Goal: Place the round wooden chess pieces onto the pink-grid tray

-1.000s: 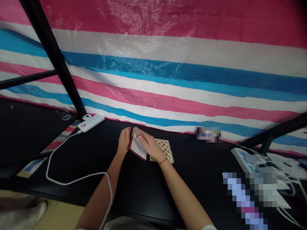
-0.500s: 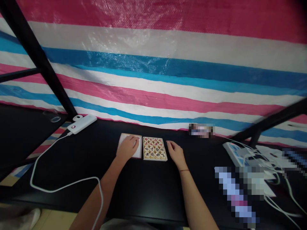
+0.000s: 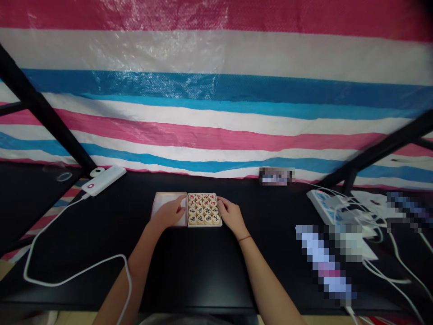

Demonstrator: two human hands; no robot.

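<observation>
A shallow box (image 3: pixel 204 225) holds rows of round Chinese chess pieces (image 3: pixel 204 210), marked red at the back and black at the front. Against its left side lies a pale-lined box lid (image 3: pixel 163 201), inside facing up. My left hand (image 3: pixel 170 213) rests over the lid's front right part, holding nothing, its index finger stretched to the seam between lid and box. At the box's right edge is my right hand (image 3: pixel 232 217), fingers extended along that side and seemingly touching it. Its far fingers are partly hidden.
A white power bank (image 3: pixel 104 180) with a white cable (image 3: pixel 76 277) lies at the left; the cable crosses my left forearm. To the right are a power strip (image 3: pixel 321 205), tangled cables and blurred items. Black frame bars (image 3: pixel 64 128) and a striped sheet (image 3: pixel 216 104) stand behind.
My right hand has come in against the box. My left hand has slid toward the lid's near right side, finger pointing at the box. The small gap between lid and box has closed.
</observation>
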